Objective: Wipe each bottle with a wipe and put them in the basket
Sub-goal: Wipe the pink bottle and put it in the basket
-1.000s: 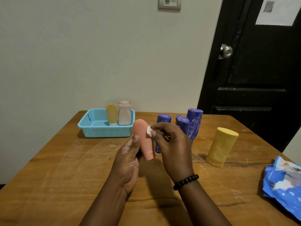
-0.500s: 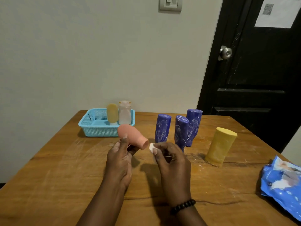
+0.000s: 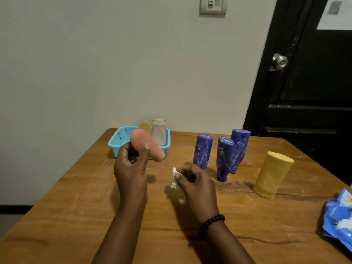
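Left hand [image 3: 131, 168] holds the pink bottle [image 3: 147, 145] up off the surface [image 3: 76, 216], thumb and fingers curled round its lower part. The bottle's long axis is tilted: rounded end up and to the left, narrower end down and to the right. From this view it overlaps the front edge of the blue basket [image 3: 116, 144]; it looks to hang just in front of the basket, not yet inside.

The key relation: the basket lies ahead of the left hand and a little left, far nearer to that hand than to the right. Judged next step is carrying the bottle over the rim and setting it in; it would need turning toward upright to stand like the two already there, a yellow bottle [image 3: 145, 126] and a pale clear bottle [image 3: 159, 132].

Right hand [image 3: 192, 180] is low over the surface, well apart from the pink bottle, fingers pinching a small crumpled white wipe [image 3: 174, 177].

Pink bottle: smooth, matte, salmon, no label visible.

Not yet in the basket: three blue bottles [image 3: 202, 151] with white markings and a large yellow bottle [image 3: 272, 174], all to the right. A blue wipe packet [image 3: 339, 216] lies at the right edge.
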A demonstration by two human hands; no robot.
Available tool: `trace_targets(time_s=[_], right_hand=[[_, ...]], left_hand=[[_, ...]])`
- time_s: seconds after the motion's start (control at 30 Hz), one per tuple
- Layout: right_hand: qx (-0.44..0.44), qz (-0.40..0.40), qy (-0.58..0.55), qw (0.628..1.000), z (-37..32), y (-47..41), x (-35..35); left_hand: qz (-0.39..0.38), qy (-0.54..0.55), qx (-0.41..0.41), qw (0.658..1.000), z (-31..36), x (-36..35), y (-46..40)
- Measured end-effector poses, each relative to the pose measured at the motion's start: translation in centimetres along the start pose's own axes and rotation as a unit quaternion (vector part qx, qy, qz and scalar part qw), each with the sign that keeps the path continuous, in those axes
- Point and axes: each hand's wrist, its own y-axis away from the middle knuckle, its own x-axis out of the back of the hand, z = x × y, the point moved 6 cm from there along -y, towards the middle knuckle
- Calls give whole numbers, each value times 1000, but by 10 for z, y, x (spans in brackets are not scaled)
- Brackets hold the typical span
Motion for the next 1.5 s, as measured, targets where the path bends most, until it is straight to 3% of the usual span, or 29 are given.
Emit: trace_targets(time_s=[0.23,0.6,0.83,1.5], right_hand=[[-98,-66,-72,990,19,-14,-41],[-118,-84,-104,984,37,-41,-67],[-126,-117,-201,964,31,-41,-62],[-133,-111,-205,963,38,-49,-62]], left_hand=[[20,-202,-108,973,27,14,-82],[-120,-441,-144,878,-12,-21,-170],[-130,-470,-112,866,-34,-30,-188],[-124,-516,-96,842,-63,-23,-209]])
